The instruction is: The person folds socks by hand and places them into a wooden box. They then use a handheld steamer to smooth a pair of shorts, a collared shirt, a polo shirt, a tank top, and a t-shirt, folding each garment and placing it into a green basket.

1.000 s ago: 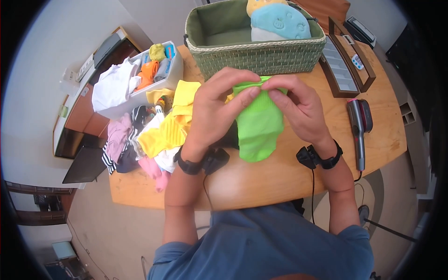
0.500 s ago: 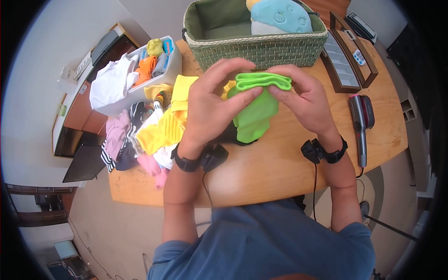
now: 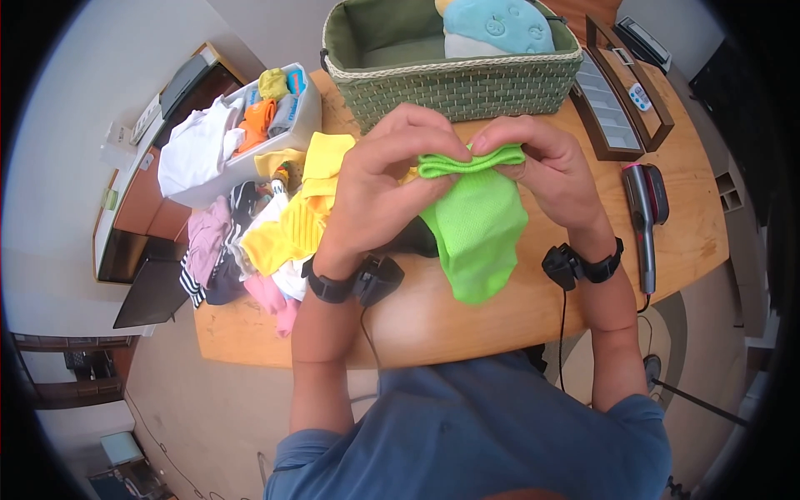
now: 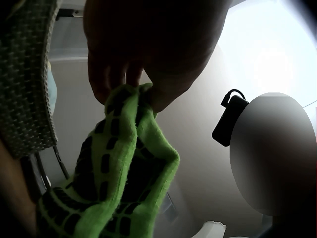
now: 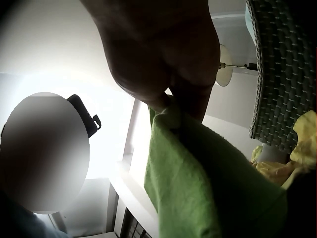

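A pair of bright green socks (image 3: 479, 237) hangs down over the table, its cuffs (image 3: 500, 157) bunched together at the top. My left hand (image 3: 379, 179) pinches the left end of the cuffs between thumb and fingers. At the right end my right hand (image 3: 554, 171) pinches the same cuffs, its thumb partly hidden behind the fabric. Black grip patches on the socks (image 4: 114, 163) show in the left wrist view. From the right wrist side, the sock fabric (image 5: 183, 178) looks plain green and falls in a fold from the fingertips.
Left of my left hand lies a pile of clothes with yellow garments (image 3: 292, 237). Behind it stands a white bin (image 3: 304, 125) of clothes. A green woven basket (image 3: 458, 87) with a plush toy (image 3: 500, 29) is at the back. On the right are a divided box (image 3: 604, 117) and a hair brush tool (image 3: 642, 221).
The cuffs tipped toward the camera, showing their layered openings, then came back down with fingers over the top edge. The socks' lower ends swung back, then forward toward the body.
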A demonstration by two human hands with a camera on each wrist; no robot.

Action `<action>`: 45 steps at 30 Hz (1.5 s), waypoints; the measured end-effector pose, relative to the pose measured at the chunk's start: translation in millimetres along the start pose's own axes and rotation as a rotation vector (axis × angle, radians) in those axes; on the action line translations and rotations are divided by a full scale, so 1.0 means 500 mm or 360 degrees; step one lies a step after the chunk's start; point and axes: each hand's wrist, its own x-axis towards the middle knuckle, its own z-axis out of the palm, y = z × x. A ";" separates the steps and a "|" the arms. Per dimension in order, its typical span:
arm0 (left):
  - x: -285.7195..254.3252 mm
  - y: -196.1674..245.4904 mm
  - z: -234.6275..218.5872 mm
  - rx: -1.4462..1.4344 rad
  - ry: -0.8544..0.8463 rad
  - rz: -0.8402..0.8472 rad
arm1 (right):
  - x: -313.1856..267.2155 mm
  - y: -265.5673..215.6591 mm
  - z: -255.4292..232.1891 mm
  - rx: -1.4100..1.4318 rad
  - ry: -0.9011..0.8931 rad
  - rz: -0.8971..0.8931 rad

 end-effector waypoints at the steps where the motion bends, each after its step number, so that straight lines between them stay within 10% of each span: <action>1: -0.001 -0.001 -0.001 0.0011 0.0000 -0.0002 | 0.000 -0.002 0.000 -0.0018 -0.0006 0.0008; 21: 0.004 0.010 0.008 -0.0363 0.0041 -0.0434 | 0.002 -0.005 -0.008 0.0140 -0.0116 0.0511; 30: 0.004 -0.025 -0.004 -0.0220 -0.0034 -0.0072 | 0.004 0.013 -0.001 0.0134 0.0051 0.0121; 45: 0.004 -0.003 -0.008 0.0238 -0.0147 0.0019 | 0.002 0.008 -0.014 0.0083 -0.0069 0.0421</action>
